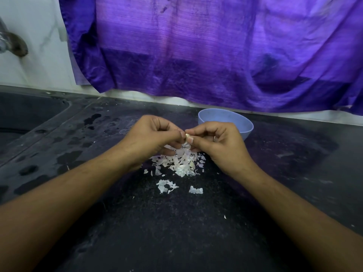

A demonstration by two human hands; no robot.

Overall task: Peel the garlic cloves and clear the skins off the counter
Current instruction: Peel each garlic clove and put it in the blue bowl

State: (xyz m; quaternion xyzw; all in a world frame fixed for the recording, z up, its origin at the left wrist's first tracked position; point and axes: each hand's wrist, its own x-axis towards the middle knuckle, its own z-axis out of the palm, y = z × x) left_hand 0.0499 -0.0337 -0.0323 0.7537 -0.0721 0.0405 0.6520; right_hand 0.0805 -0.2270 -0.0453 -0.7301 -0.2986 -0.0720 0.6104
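Observation:
A small pale garlic clove (188, 137) is pinched between the fingertips of both hands above the dark counter. My left hand (151, 137) grips it from the left, fingers curled. My right hand (218, 143) grips it from the right with thumb and forefinger. Right below the hands lies a heap of white garlic skins (181, 163), and a few loose flakes (167, 186) lie nearer to me. A light blue bowl (225, 119) stands just behind my right hand; its contents are hidden.
The black speckled counter (176, 222) has wet patches on its left part. A dark sink (23, 114) is sunk in at the far left, with a tap (11, 44) above it. A purple cloth (216, 52) hangs along the back wall.

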